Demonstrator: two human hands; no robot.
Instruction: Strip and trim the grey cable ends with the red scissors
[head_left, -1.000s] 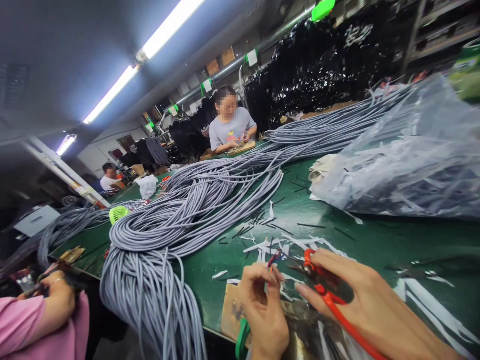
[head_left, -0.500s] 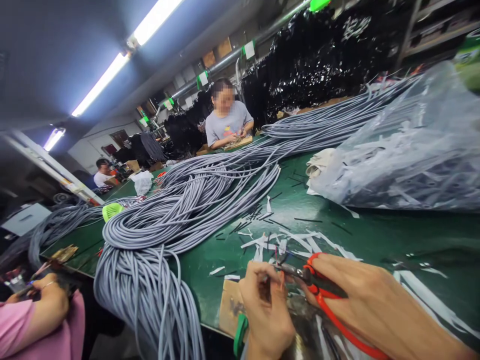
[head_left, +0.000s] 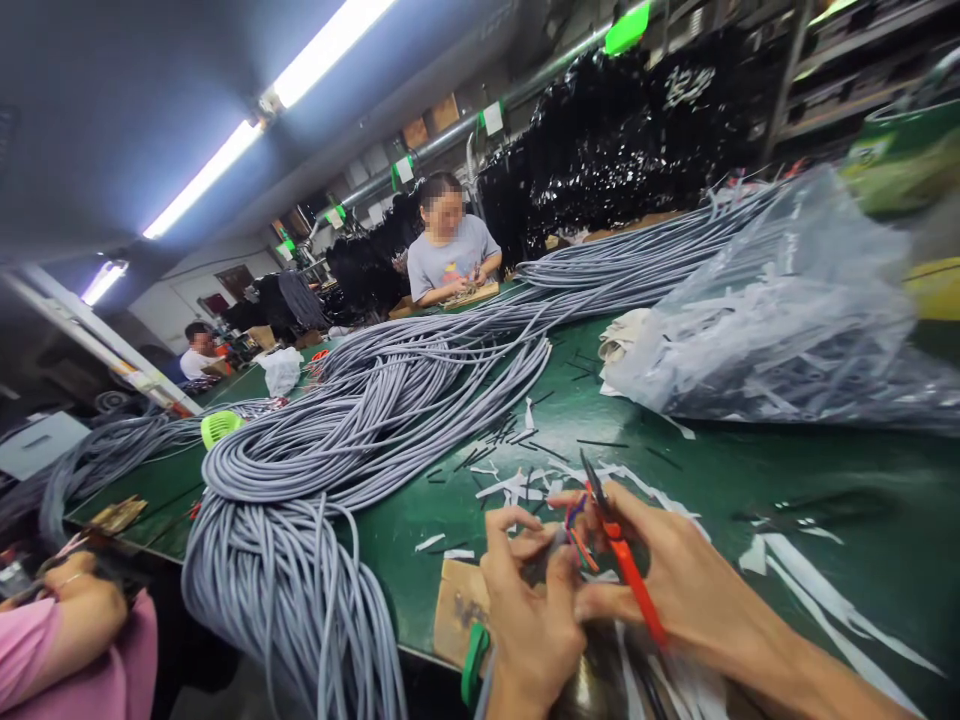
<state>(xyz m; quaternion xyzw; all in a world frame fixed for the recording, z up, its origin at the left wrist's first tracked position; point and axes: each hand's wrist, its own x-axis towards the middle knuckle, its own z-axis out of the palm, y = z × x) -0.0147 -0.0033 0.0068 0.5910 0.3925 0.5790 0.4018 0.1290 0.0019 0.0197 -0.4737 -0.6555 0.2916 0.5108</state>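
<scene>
My left hand (head_left: pixel 529 610) is closed near the front edge of the table, pinching the end of a grey cable (head_left: pixel 559 540). Thin red and blue wires (head_left: pixel 579 540) fan out from that cable end. Beside it, my right hand (head_left: pixel 686 575) is wrapped round red-handled scissors (head_left: pixel 628 570), their dark pointed blades directed up and away from me. The right fingertips are close to the coloured wires; whether they touch them I cannot tell. Below my hands, white strips and a dark object are partly hidden.
Bundled grey cables (head_left: pixel 300 450) spread over the green table (head_left: pixel 420 590) and hang off its front edge. White and black scraps (head_left: pixel 517 485) lie ahead, a clear plastic bag (head_left: pixel 787 340) at right. A wooden block (head_left: pixel 459 605) sits by my left hand. A pink-sleeved person (head_left: pixel 75 620) works at left, another (head_left: pixel 454 250) across.
The scissors have swung from pointing left at the wires to pointing upward, away from them. My right hand has turned and its fingers have come close to the wires. The view shifted slightly.
</scene>
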